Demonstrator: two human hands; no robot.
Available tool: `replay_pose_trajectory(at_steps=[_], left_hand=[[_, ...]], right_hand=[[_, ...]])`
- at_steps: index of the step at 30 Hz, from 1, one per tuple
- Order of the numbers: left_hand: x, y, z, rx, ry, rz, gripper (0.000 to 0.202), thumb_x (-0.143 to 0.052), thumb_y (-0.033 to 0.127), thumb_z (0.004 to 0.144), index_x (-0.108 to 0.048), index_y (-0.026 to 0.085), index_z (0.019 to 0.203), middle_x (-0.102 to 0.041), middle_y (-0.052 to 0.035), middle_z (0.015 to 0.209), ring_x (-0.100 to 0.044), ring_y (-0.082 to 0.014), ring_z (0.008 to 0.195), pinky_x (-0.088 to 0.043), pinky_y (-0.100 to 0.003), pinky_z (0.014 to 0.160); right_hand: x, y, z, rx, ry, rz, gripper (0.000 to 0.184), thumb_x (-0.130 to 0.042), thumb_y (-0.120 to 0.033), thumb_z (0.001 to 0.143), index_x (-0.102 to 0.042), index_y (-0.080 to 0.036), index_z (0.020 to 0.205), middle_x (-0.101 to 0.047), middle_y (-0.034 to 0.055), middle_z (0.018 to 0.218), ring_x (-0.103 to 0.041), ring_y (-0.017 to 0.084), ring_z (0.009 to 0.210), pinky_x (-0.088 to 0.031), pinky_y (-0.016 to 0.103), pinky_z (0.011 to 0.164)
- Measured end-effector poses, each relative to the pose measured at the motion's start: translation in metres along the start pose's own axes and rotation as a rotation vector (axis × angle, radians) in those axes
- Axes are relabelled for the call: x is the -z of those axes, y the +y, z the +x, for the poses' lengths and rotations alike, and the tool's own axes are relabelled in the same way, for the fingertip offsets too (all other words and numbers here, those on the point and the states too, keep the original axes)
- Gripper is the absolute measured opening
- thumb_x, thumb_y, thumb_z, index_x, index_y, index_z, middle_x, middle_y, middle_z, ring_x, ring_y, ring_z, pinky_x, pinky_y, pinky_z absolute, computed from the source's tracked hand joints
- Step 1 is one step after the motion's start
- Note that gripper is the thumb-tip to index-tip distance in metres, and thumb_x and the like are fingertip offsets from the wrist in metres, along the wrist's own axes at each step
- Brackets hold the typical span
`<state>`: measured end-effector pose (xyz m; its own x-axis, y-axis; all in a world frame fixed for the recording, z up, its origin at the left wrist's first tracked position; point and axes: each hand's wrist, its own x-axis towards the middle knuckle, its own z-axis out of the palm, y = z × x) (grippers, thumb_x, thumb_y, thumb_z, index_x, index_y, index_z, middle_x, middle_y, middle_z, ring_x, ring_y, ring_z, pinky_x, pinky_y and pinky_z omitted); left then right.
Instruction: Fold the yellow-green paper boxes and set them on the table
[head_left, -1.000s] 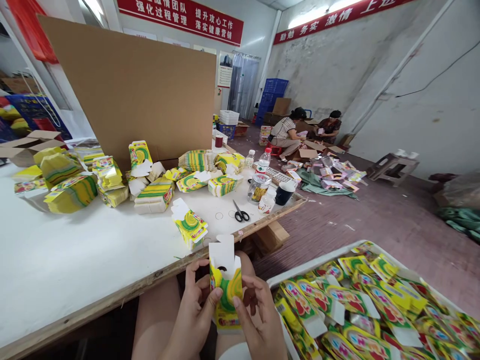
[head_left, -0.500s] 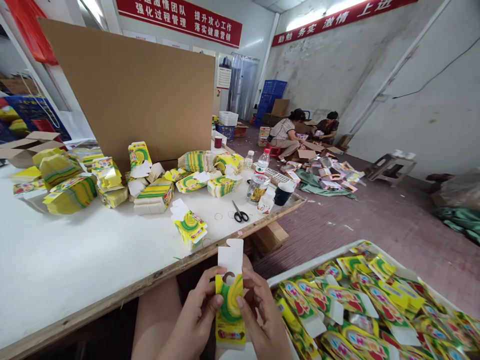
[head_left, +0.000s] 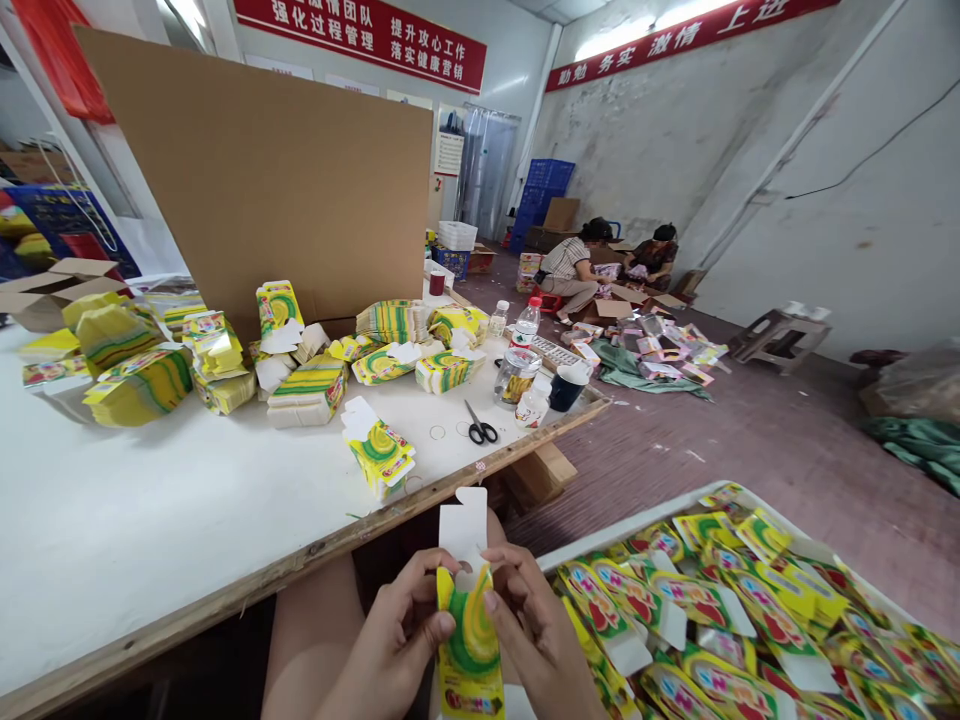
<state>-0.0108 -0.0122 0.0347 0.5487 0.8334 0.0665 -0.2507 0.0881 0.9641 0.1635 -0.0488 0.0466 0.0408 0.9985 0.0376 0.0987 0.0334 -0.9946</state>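
Note:
A small yellow and green carton (head_left: 472,640) stands upright between my two hands over my lap, its white top flap raised. My left hand (head_left: 409,630) is closed on the carton's left edge, thumb on the front face. On the other edge, my right hand (head_left: 529,620) pinches the carton near its top opening. Just beyond, on the table, lies a small stack of flat cartons (head_left: 379,450). To my right is a white-rimmed bin (head_left: 637,522) full of similar cartons (head_left: 697,600).
Bundles of flat cartons (head_left: 307,390) line the white table (head_left: 187,510) before a tall cardboard sheet (head_left: 285,190). Scissors (head_left: 481,428), a clear jar (head_left: 516,375), a bottle (head_left: 527,322) and a dark mug (head_left: 568,387) stand near its corner. Two people crouch beyond.
The carton has moved slightly down and to the right in my hands. Its top opening looks wider, with the front face bulging, and my right fingers have shifted at its top edge.

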Motion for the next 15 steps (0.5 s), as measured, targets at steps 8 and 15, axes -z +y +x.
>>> replay_pose_trajectory(at_steps=[8, 15], left_hand=[[-0.0023, 0.0023, -0.0025, -0.002, -0.106, -0.064, 0.027, -0.063, 0.044, 0.088, -0.056, 0.022, 0.102, -0.058, -0.0011, 0.086, -0.053, -0.0158, 0.082, -0.042, -0.024, 0.074], [-0.0037, -0.0005, -0.0009, -0.006, -0.131, 0.010, 0.030, -0.061, 0.046, 0.089, -0.055, 0.020, 0.102, -0.055, -0.0008, 0.083, -0.049, -0.0155, 0.077, -0.039, -0.024, 0.071]], right_hand=[[0.0015, -0.0058, 0.0019, -0.012, -0.110, -0.158, 0.037, -0.047, -0.048, 0.096, -0.057, -0.019, 0.076, -0.049, -0.0028, 0.066, -0.046, 0.013, 0.061, -0.034, 0.024, 0.056], [0.0061, -0.0099, 0.0036, 0.138, 0.007, -0.210, 0.034, -0.052, -0.042, 0.094, -0.064, -0.019, 0.072, -0.057, 0.0011, 0.070, -0.057, 0.016, 0.067, -0.042, 0.025, 0.062]])
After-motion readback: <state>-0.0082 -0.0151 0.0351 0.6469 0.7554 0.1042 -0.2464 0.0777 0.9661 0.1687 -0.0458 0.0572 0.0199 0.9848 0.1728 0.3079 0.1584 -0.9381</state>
